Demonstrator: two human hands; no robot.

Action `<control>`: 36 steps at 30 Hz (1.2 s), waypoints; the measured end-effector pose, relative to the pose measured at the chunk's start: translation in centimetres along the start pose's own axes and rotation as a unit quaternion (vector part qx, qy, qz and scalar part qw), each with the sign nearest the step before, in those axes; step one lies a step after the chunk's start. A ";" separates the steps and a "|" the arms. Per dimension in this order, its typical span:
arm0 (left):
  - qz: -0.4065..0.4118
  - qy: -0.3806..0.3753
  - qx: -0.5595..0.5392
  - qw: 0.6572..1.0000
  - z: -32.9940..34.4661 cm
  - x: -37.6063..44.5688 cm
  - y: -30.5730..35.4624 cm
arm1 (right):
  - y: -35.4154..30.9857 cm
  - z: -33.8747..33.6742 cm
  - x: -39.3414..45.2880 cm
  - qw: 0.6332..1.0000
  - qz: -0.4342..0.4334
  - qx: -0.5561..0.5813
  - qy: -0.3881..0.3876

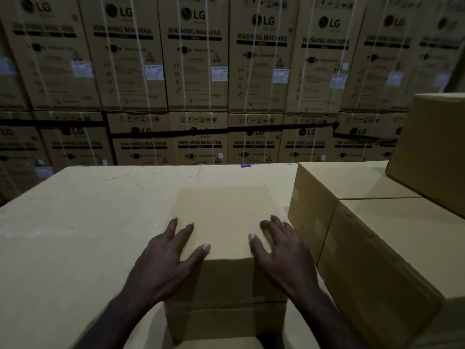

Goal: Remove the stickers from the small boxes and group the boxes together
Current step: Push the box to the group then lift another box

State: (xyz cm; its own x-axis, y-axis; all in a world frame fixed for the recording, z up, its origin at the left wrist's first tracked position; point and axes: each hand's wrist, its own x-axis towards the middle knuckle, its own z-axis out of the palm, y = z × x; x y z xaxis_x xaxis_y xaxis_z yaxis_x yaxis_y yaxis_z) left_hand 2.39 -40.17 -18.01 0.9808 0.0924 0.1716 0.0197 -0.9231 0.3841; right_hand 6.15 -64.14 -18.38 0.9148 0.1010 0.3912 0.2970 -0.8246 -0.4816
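Warehouse wall of stacked washing-machine cartons (196, 59) fills upper frame; big cardboard surface (75, 222) below. Small box (224, 222) at centre-bottom, plain top, no sticker visible. Left hand (171, 250) and right hand (279, 245) flat on its top, fingers spread, gripping nothing. Grouped boxes (352, 222) just right of it, another box (432, 147) on top. Likely step: grouping. Next move: slide box right until flush, keeping it square
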 end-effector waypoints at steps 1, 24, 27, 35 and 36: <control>0.002 0.004 -0.019 1.000 -0.1 0.0 0.0 | 0.1 0.1 0.0 1.000 0.000 0.006 0.004; -0.047 0.128 -0.259 0.956 -5.2 3.2 2.5 | -2.5 -3.5 3.5 0.995 -0.026 0.079 0.055; -0.020 0.156 -0.274 0.949 -8.0 4.0 3.3 | -4.0 -5.6 4.8 0.992 -0.044 0.075 0.094; 0.071 0.211 -0.308 0.925 -15.8 6.1 6.3 | -8.3 -12.7 8.7 0.975 -0.109 0.060 0.185; 0.079 0.213 -0.310 0.923 -16.5 6.3 6.7 | -8.6 -13.4 9.1 0.972 -0.115 0.058 0.195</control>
State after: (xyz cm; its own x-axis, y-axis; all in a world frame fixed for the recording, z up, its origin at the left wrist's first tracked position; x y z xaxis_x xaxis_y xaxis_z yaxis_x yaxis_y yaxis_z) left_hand 5.48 -39.61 0.60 0.7942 0.2343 0.5607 -0.3617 -0.5592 0.7460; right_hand 8.22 -63.55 -0.17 0.6541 0.0388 0.7554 0.5316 -0.7340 -0.4226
